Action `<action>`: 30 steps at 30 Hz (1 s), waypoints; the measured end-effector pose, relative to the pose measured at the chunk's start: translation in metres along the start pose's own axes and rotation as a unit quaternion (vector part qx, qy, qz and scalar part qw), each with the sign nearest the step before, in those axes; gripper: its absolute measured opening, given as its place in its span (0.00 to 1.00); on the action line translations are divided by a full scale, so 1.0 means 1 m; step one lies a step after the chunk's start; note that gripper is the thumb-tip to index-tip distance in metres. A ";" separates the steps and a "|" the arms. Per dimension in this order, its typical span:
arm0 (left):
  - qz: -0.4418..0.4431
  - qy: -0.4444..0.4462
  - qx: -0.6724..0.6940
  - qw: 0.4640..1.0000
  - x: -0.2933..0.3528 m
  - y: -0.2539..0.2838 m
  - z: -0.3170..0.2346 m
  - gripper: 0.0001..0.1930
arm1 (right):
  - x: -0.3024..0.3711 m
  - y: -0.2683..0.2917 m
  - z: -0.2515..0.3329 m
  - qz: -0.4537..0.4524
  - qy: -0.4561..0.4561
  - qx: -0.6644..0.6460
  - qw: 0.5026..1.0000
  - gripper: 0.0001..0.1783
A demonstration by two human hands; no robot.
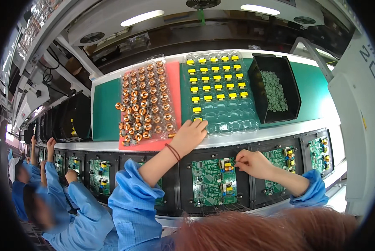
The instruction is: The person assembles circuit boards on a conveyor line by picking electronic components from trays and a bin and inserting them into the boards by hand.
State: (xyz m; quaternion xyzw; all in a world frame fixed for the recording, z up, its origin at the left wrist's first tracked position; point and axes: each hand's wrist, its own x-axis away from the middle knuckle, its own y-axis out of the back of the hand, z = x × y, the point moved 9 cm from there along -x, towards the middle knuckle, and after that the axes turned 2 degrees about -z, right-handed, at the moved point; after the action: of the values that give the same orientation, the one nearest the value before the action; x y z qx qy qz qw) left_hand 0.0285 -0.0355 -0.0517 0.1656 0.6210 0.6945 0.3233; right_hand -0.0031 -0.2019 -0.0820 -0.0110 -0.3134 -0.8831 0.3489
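My left hand [191, 136] reaches over the near-left corner of a clear plastic tray [233, 123]. Its fingers close round a yellow transformer [198, 119], partly hidden beneath them. Several more yellow transformers [218, 78] stand in rows in that tray. At the right edge of a green circuit board [206, 182], my right hand [254, 164] is pinched beside the board's upper yellow and orange parts; whatever is between those fingertips is too small to make out. The board lies in a black carrier [185, 167] and bears a second cluster of parts lower down.
Copper-wound coils [143, 102] fill a clear tray on a pink sheet [175, 88]. A black bin [294, 94] holds small grey-green pieces [274, 90]. More boards [279, 163] in carriers line the track [99, 173]. At left, co-workers in blue sleeves [87, 209] reach over it.
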 end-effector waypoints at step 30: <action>-0.151 0.216 0.422 0.867 0.022 0.061 -0.003 0.20 | 0.014 -0.011 0.008 -0.127 0.183 0.257 0.941 0.08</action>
State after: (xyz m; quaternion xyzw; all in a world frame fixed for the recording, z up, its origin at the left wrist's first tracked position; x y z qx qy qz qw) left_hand -0.0040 -0.0243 0.0033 0.0362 0.9268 0.3271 0.1807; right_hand -0.0225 -0.1997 -0.0782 0.2803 -0.4593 -0.7964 0.2761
